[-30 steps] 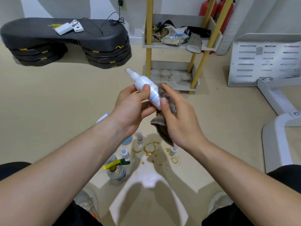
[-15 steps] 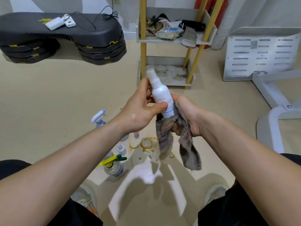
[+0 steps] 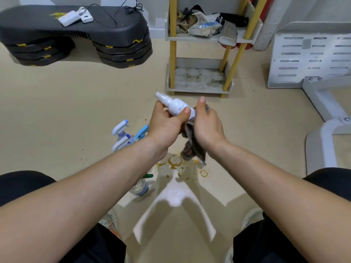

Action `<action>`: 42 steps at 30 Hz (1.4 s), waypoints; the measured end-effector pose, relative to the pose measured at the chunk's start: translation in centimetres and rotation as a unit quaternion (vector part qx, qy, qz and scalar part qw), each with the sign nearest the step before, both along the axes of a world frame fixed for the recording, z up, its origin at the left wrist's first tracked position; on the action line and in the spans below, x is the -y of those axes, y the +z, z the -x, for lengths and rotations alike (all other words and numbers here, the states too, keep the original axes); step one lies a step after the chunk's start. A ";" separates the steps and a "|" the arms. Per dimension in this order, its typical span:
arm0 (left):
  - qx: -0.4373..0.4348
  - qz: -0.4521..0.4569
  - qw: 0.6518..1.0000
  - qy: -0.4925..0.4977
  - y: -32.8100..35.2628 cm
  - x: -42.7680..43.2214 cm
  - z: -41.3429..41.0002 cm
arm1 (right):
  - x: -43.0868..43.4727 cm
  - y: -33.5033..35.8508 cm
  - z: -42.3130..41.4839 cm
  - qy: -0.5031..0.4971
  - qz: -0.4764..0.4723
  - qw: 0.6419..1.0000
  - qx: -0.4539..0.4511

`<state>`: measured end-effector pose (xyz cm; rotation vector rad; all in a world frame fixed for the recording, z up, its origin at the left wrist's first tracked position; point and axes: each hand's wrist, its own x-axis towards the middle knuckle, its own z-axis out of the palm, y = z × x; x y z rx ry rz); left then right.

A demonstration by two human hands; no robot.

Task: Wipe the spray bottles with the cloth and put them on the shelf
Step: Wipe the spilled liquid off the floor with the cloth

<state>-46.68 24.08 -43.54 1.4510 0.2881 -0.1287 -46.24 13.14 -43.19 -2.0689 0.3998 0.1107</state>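
My left hand (image 3: 167, 126) grips a small white spray bottle (image 3: 173, 104), tilted with its cap pointing up and left. My right hand (image 3: 206, 124) wraps a grey cloth (image 3: 191, 149) round the bottle's lower end; the cloth's tail hangs below both hands. Several more spray bottles (image 3: 121, 133) stand on the floor under my left forearm, partly hidden by it. The shelf (image 3: 197, 88), with yellow posts and grey trays, stands just beyond my hands; its bottom tray is dusty and bare.
Brown ring stains (image 3: 174, 162) mark the floor below the cloth. The shelf's upper tray holds rags and bags (image 3: 205, 25). A stack of black step platforms (image 3: 76, 35) lies far left, a white perforated frame (image 3: 311, 57) to the right.
The bottle has tipped from nearly upright to slanting up-left. My right hand has turned over the bottle's base with the cloth, so less cloth hangs free.
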 end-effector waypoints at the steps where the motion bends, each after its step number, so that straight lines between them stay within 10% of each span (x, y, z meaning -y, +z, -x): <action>1: 0.015 -0.010 1.000 -0.019 0.1 -0.2 0.0 | 0.5 0.0 -0.8 -0.014 -0.033 0.999 -0.034; 6: 0.030 -0.077 0.989 -0.122 1.3 -1.8 -0.6 | 2.1 1.2 -1.8 0.044 -0.248 0.943 -0.217; 17: 0.067 -0.198 0.976 -0.066 2.8 -4.7 -3.1 | 2.6 -1.6 -3.1 0.017 -0.017 0.992 -0.126; 23: 0.047 -0.384 0.920 -0.062 -1.6 -6.1 -7.5 | 2.3 -4.5 -5.8 -0.059 -0.096 0.983 -0.145; 42: 0.039 -0.767 0.520 -0.374 -21.7 -4.6 -17.4 | 0.6 -20.2 -12.4 -0.048 -0.123 0.968 -0.214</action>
